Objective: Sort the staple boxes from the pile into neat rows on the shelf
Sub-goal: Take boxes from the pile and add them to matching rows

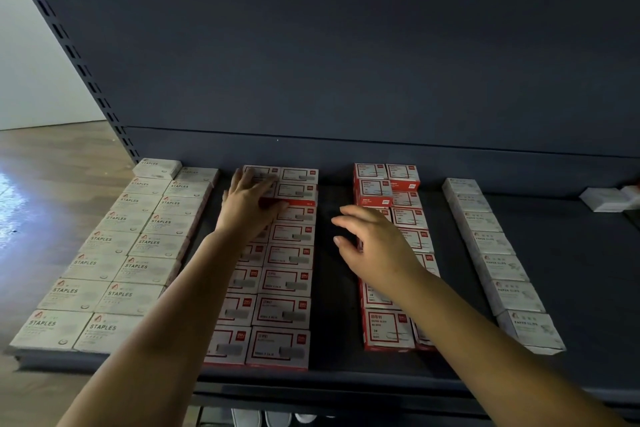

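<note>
white STAPLES boxes | red-and-white boxes | dark blue-grey shelf | brown wood-grain floor

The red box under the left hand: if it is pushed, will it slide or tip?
The red box looks flat and low, so it would probably slide. It lies on other boxes, so it may drag on them. The left hand touches it.

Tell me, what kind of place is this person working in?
Probably a stationery shop or stockroom display. The dark metal shelf has a slotted upright like store racking, and it holds many identical small boxes in rows: white staples boxes, red-and-white boxes and paper clip boxes.
</note>
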Motion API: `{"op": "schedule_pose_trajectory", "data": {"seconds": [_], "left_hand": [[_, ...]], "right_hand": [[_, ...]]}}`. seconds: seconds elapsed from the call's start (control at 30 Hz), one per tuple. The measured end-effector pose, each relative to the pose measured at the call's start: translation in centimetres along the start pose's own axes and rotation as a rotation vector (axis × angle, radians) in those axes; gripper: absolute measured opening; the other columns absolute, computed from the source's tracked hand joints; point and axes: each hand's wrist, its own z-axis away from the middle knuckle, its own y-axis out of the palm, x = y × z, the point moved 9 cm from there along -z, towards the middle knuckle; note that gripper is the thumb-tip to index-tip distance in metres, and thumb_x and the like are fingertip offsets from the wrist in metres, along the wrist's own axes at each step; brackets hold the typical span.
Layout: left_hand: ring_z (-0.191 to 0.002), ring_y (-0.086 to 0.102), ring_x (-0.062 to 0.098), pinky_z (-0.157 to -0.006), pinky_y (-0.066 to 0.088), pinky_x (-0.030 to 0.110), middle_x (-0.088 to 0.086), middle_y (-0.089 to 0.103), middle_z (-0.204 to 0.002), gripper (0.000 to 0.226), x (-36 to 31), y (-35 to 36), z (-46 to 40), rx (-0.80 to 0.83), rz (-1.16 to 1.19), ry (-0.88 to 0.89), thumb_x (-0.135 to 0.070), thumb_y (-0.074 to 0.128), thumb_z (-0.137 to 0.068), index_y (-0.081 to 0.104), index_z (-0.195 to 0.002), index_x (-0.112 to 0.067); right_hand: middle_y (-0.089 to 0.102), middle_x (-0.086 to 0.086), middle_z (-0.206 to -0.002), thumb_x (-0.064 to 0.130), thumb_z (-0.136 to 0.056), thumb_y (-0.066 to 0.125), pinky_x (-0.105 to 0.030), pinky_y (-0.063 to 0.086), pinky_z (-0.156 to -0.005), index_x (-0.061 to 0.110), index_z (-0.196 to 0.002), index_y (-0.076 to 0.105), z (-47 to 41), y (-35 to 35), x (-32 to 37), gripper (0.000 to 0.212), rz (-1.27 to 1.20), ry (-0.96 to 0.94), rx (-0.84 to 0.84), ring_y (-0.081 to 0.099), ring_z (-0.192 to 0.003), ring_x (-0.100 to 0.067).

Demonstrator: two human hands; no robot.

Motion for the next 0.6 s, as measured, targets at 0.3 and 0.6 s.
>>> {"op": "schedule_pose_trajectory", "data": {"seconds": [0.3,0.6], "left_hand": [[-0.144,0.007,0.023,-0.114,0.021,0.046,0.005,0.024,-0.154,0.057,0.1,-0.3,-0.1,-0.047,0.009,-0.033,-0.035,0.061,-0.088,0.041,-0.140,-0.024],[-0.142,-0.017,0.027,-0.112,-0.007,0.057,0.002,-0.006,-0.158,0.072,-8.1,0.7,2.0,0.064,-0.250,0.082,-0.049,0.046,-0.092,0.008,-0.150,-0.028]], "right_hand": [[0.039,0.005,-0.144,0.025,-0.095,0.049,-0.011,0.017,-0.099,0.018,-0.134,0.049,0.8,-0.4,-0.8,0.039,-0.018,-0.013,-0.018,0.031,-0.133,-0.008],[0.045,0.003,-0.138,0.022,-0.094,0.051,-0.008,0.019,-0.096,0.015,-0.132,0.051,3.0,-3.5,-3.5,0.039,-0.058,-0.018,-0.108,0.036,-0.128,-0.008]]}}
